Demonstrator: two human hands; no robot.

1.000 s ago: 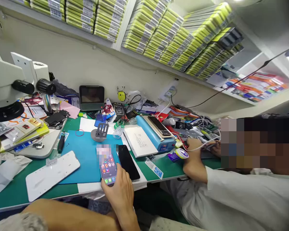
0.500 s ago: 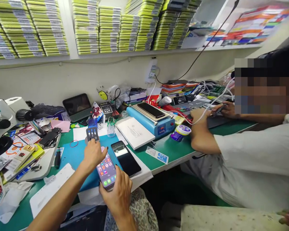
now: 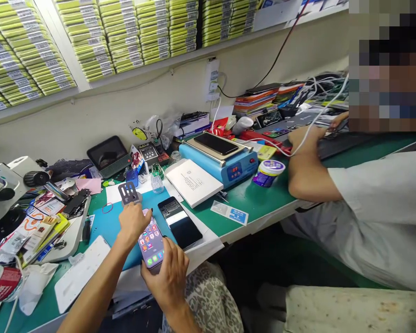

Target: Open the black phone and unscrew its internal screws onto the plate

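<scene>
My right hand (image 3: 168,277) grips the near end of a lit smartphone (image 3: 151,244) showing app icons, held just above the blue mat (image 3: 106,226). My left hand (image 3: 133,222) rests on the phone's far end, its fingers curled over the top edge. A second, dark phone (image 3: 180,223) lies on white paper just right of the lit one. A grey slotted phone stand (image 3: 128,193) sits right behind my left hand.
A person in a white shirt (image 3: 377,217) works at the right with cables. A blue heating plate (image 3: 222,159) carries a phone. A white booklet (image 3: 192,181), a microscope (image 3: 3,185), a white board (image 3: 81,273) and shelves of yellow boxes (image 3: 125,37) surround the bench.
My left hand came in and settled on the lit phone's far end. My view swung right and down, so the person at the right looms larger.
</scene>
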